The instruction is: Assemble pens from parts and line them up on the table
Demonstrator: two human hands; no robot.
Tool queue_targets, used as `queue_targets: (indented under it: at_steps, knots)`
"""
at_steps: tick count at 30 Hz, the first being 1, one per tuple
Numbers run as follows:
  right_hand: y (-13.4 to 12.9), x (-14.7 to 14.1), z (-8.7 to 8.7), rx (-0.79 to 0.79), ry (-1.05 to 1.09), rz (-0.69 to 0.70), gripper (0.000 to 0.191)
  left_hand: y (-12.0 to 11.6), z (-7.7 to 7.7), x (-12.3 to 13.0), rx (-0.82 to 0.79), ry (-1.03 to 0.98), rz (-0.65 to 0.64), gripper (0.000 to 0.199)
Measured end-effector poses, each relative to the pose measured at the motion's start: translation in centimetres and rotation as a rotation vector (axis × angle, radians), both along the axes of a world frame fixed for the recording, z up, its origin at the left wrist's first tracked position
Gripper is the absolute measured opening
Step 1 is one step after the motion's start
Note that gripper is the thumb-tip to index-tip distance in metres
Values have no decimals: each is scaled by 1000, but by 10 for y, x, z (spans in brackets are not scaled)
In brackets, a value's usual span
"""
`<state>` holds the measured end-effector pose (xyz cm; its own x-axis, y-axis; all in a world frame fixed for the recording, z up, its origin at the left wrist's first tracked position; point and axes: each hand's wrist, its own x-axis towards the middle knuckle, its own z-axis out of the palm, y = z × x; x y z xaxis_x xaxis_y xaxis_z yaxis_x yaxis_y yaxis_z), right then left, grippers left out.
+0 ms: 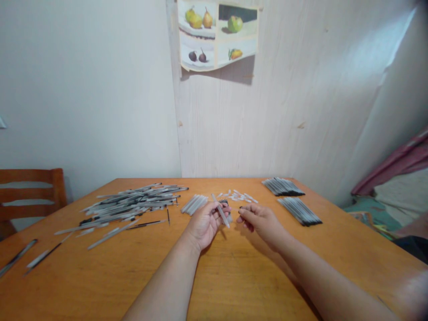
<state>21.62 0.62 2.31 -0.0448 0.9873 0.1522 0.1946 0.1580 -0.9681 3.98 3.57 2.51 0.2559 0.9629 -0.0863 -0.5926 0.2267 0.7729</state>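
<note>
Tabletop [230, 285] of orange wood spreads under our forearms. Over its middle, our left hand [205, 225] is turned palm up, thumb and fingers closed around a clear tube [221, 211] that slants across them. Just beside it, our right hand [261, 220] pinches a small dark piece [240, 208], too small for us to identify. To our left lies a loose heap of pens and refills [133, 203], with a few strays nearer us. Behind our hands we have a row of clear barrels [194, 204] and scattered whitish caps [237, 195]; to our right, two fanned groups of black-tipped pens [300, 211]. Beyond stand a wooden chair [56, 185], left, and the wall [214, 129] bearing a fruit picture [218, 35].
</note>
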Motion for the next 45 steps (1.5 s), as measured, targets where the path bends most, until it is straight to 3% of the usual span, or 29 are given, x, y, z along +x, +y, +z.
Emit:
queue_targets:
  at_steps: [5, 10, 17, 24, 37, 45]
  knots:
    - [4, 8, 10, 28, 349, -163, 34, -3, -4, 0, 64, 107, -108, 14]
    - [11, 36, 19, 66, 489, -254, 28, -4, -8, -1, 157, 347, -189, 25]
    - [18, 76, 21, 88, 484, -305, 24, -3, -9, -1, 285, 548, -71, 21]
    - [18, 80, 24, 69, 404, -299, 22, 0, -12, -4, 410, 755, 34, 17]
    - [14, 73, 25, 78, 295, -296, 20, 0, -13, -3, 490, 850, 55, 20]
    - [14, 67, 19, 95, 188, -224, 22, 4, -20, -5, 565, 983, -37, 30]
